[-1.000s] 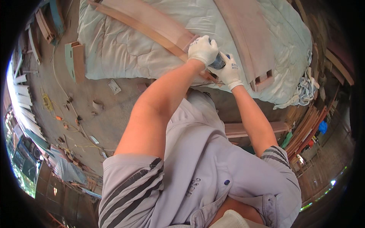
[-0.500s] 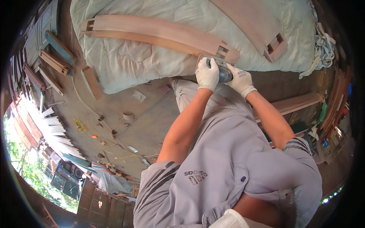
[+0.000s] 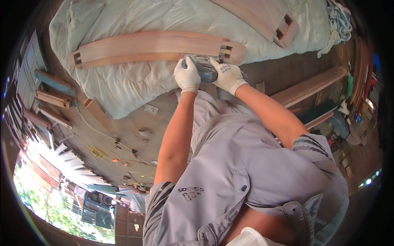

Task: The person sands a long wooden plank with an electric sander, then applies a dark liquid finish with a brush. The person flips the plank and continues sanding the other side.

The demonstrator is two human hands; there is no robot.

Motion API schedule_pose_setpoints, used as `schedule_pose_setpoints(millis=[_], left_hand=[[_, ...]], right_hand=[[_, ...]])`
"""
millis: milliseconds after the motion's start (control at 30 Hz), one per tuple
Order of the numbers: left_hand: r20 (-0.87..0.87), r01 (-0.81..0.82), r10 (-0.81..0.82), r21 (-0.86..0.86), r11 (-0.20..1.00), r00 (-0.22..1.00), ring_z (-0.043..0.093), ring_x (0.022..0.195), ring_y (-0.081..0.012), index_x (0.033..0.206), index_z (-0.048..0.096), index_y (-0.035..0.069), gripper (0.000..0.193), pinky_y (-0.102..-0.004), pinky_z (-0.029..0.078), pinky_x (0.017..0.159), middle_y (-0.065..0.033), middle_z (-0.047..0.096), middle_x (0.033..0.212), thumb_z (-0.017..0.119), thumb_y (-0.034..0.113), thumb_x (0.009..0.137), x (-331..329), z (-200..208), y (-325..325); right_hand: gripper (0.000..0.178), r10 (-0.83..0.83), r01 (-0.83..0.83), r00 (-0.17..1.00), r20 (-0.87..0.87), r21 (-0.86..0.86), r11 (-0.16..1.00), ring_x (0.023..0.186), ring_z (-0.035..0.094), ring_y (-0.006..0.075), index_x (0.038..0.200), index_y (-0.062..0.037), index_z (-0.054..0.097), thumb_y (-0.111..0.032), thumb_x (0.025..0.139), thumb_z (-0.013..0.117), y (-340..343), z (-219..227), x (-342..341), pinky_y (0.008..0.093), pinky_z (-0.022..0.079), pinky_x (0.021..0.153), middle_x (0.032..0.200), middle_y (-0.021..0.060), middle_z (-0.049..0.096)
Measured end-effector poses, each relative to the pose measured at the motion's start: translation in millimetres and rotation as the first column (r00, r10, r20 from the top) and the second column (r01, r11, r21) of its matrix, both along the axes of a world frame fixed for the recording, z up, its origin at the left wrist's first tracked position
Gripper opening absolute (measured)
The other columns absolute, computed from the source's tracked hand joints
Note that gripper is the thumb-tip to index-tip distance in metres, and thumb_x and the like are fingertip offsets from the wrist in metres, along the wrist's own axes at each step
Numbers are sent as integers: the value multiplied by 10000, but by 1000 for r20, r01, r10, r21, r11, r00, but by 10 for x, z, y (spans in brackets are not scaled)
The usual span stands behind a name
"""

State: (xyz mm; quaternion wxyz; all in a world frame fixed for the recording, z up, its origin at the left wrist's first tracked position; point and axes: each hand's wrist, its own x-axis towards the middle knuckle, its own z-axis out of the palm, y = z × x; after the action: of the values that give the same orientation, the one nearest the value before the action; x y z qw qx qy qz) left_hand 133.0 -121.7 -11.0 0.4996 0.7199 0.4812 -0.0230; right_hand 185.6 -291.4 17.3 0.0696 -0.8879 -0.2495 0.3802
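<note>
Dark printing marked the back of the white-gloved right hand [image 3: 228,76] and the chest of the grey button-up shirt [image 3: 219,164]. The long, curved reddish-wood board [image 3: 147,46] lay on pale quilted padding [image 3: 135,92]. The dark grey, rounded handheld tool [image 3: 208,74] sat at the board's near edge, farther left of its slotted right end than half a second earlier. The white-gloved left hand's [image 3: 187,77] fingers were curled around the tool; the right's touched it, though, partly hidden, their closure I couldn't tell.

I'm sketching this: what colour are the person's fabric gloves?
White fabric gloves, clearest in head view.
</note>
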Motion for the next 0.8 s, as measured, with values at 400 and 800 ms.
schedule_pose_setpoints(millis=[400,800], left_hand=[[304,-131,172,-151,980,937,575,746,-82,908,711,-35,336,-288,476,682,2,682,815,603,182,1140,-264,-258,1395],[55,108,-112,86,991,992,704,866,-399,1011,730,-81,375,-473,539,832,-276,766,966,602,259,1106,-178,-184,288]], right_hand=[[710,-45,55,990,-137,70,996,965,815,348,1675,-101,470,-251,1003,643,1318,-30,-89,467,625,851,1107,157,827],[735,-89,84,995,54,100,992,1032,759,270,1606,-248,565,-280,915,812,-46,-30,-249,438,606,870,1085,68,755]])
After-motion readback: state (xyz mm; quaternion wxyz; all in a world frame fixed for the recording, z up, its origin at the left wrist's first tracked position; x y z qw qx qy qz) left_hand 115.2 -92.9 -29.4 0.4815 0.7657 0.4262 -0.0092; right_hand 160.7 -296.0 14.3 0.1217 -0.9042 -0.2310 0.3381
